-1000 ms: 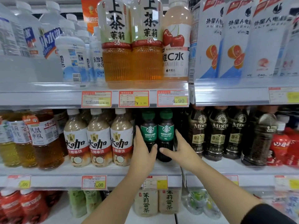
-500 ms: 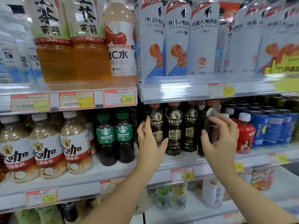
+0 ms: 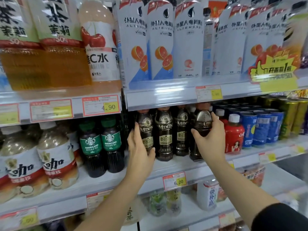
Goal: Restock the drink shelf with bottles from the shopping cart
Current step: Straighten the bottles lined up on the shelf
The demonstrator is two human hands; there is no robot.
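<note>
Shelf (image 3: 183,166): coffee bottles (image 3: 147,130) (image 3: 202,121) in both hands (image 3: 140,148) (image 3: 211,140)

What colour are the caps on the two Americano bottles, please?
Green caps, matching the green labels; the head view shows them best.

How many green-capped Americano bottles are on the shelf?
2: the left Americano bottle and the right Americano bottle, side by side on the middle shelf. More may hide behind them.
</note>
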